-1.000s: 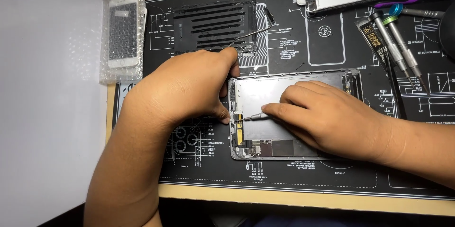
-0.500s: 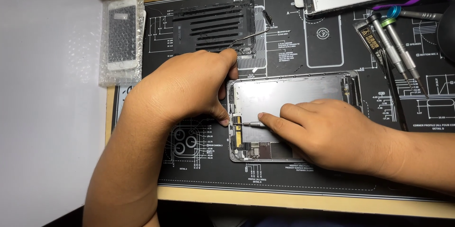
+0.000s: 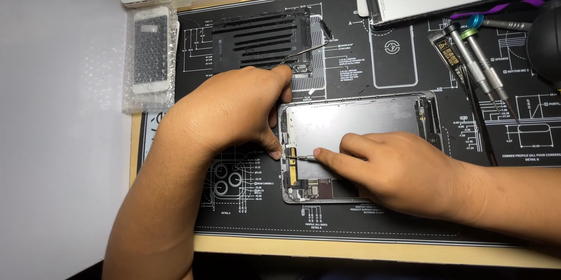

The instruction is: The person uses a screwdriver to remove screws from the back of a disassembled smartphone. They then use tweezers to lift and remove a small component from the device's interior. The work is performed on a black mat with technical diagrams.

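Head view: right hand pinches a screwdriver; left hand steadies opened phone near bubble-wrapped package.

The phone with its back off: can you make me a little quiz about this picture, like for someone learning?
1. True or false: the left hand rests at the left end of the open phone.
2. What is the right hand pressing toward the phone's left end? A) a brush B) a thin tool C) a cloth
3. Fill in: the phone lies on a dark ____ printed with white drawings.

Key
1. True.
2. B. Its fingers hold the tool, tip near the yellow part.
3. mat. Spare screwdrivers lie on it at the right.
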